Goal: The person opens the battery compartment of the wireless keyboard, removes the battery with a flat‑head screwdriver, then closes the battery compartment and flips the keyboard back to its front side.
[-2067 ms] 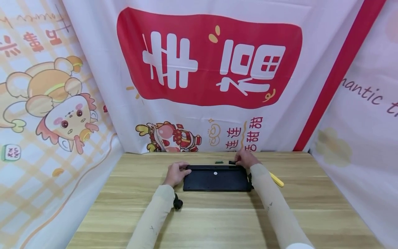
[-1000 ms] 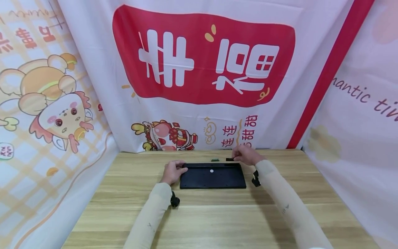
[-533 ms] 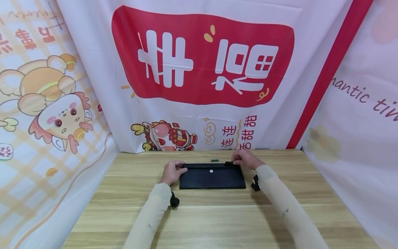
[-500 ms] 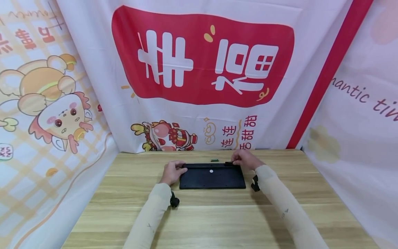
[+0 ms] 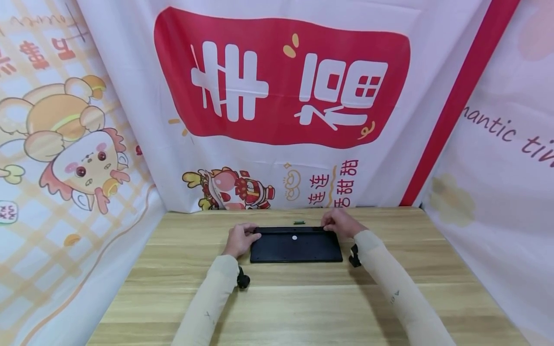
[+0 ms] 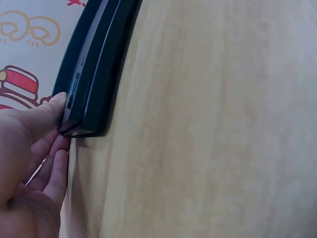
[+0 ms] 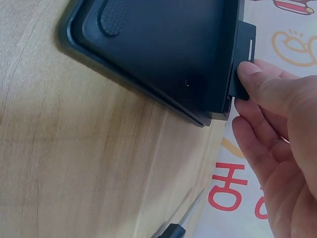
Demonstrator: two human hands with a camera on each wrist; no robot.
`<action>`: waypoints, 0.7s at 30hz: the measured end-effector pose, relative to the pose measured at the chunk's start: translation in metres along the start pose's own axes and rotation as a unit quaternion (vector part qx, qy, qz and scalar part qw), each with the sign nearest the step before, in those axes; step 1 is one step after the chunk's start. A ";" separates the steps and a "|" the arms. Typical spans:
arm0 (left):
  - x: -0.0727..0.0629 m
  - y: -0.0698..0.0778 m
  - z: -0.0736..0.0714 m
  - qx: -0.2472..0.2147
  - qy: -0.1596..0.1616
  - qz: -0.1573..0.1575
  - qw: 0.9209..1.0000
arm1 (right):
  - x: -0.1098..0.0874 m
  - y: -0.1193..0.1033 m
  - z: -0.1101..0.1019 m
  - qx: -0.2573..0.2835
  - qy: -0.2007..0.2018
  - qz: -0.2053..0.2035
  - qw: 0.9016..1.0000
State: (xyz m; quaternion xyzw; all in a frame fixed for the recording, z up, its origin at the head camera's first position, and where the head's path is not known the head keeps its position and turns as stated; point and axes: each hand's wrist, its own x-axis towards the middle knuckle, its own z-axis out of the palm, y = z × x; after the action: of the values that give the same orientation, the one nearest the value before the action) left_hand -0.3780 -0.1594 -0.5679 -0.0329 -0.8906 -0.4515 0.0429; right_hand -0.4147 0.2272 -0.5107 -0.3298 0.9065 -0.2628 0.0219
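Note:
A black keyboard (image 5: pixel 296 251) lies face down on the wooden table, with a round white sticker on its underside. My left hand (image 5: pixel 240 239) grips its far left corner; in the left wrist view the thumb (image 6: pixel 55 106) lies on the edge and the fingers are behind it. Between thumb and fingers, my right hand (image 7: pixel 282 119) pinches a small black battery cover (image 7: pixel 243 42) with a narrow slot. That cover is at the keyboard's raised back edge, near the far right corner. Whether it is seated in the edge, I cannot tell. Behind the keyboard lies a small green battery (image 5: pixel 299 222).
A screwdriver (image 7: pixel 173 231) with a thin metal shaft lies on the table to the right of the keyboard, partly cut off in the right wrist view. A printed white curtain (image 5: pixel 287 178) hangs right behind the table's far edge.
My right hand has brought the battery cover from the table behind the keyboard to the keyboard's back edge. The left hand keeps its grip on the corner, and the battery has stayed put.

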 end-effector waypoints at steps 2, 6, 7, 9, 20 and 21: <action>0.001 0.001 0.000 0.000 0.001 0.000 1.000 | 0.001 0.001 -0.001 -0.002 -0.002 0.004 1.000; 0.001 0.002 -0.001 0.004 -0.001 -0.001 1.000 | 0.003 0.002 -0.001 -0.019 -0.004 0.009 1.000; 0.000 0.003 -0.001 0.004 -0.001 -0.002 1.000 | 0.003 0.002 0.000 -0.026 -0.004 0.011 1.000; -0.001 0.004 -0.001 0.008 -0.001 -0.002 1.000 | 0.003 0.003 0.000 -0.039 -0.004 0.010 0.999; -0.002 0.006 -0.001 0.006 0.003 -0.016 1.000 | 0.000 -0.004 0.003 -0.102 0.001 -0.016 0.995; -0.002 0.005 0.000 0.006 0.004 -0.017 1.000 | 0.000 -0.004 0.003 -0.106 0.001 -0.018 0.994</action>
State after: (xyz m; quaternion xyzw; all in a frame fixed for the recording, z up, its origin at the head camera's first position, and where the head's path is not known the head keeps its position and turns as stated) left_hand -0.3754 -0.1566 -0.5639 -0.0162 -0.8936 -0.4468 0.0389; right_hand -0.4117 0.2231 -0.5114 -0.3462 0.9232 -0.1659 -0.0185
